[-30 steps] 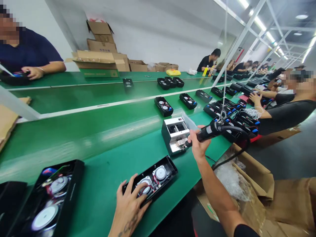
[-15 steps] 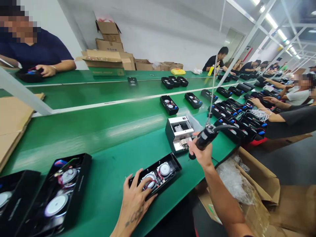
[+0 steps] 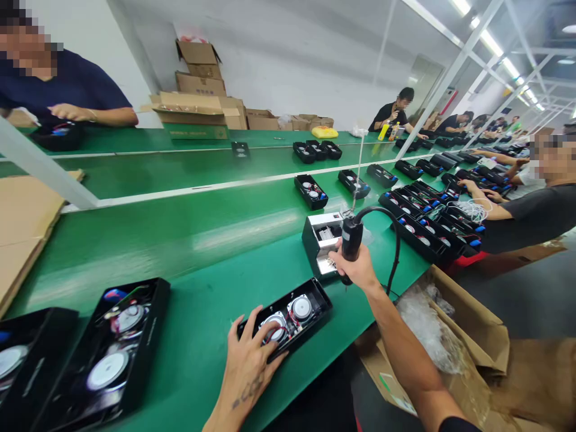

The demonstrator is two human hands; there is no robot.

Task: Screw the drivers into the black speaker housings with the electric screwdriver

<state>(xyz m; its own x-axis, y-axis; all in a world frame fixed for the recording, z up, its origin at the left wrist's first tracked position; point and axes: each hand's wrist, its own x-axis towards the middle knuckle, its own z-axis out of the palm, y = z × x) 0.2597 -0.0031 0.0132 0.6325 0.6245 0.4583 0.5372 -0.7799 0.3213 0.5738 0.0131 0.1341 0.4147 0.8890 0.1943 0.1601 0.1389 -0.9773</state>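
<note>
A black speaker case (image 3: pixel 310 336) with two round speakers inside lies slanted near the table's front edge. Around its left end my left hand (image 3: pixel 252 354) is closed, fingers over the far wall and thumb along the near side. My right hand (image 3: pixel 357 270) grips a black electric screwdriver (image 3: pixel 351 239), its tip pointing down. The tool hangs from a line, and a black cable curves off its top. Just behind it stands a screw feeder (image 3: pixel 320 246), partly covered by the hand. The screwdriver is apart from the case.
Two open speaker cases (image 3: pixel 110 354) lie at the left. Many more cases (image 3: pixel 423 222) are grouped at the right, beside a co-worker's arms (image 3: pixel 490 201). Others sit on the green belt (image 3: pixel 180 222). A carton with plastic bags (image 3: pixel 432 324) stands below the right edge.
My right hand has brought the screwdriver left, from tilted to nearly upright, in front of the screw feeder. My left hand stays on the case. Cases on the belt have shifted slightly right.
</note>
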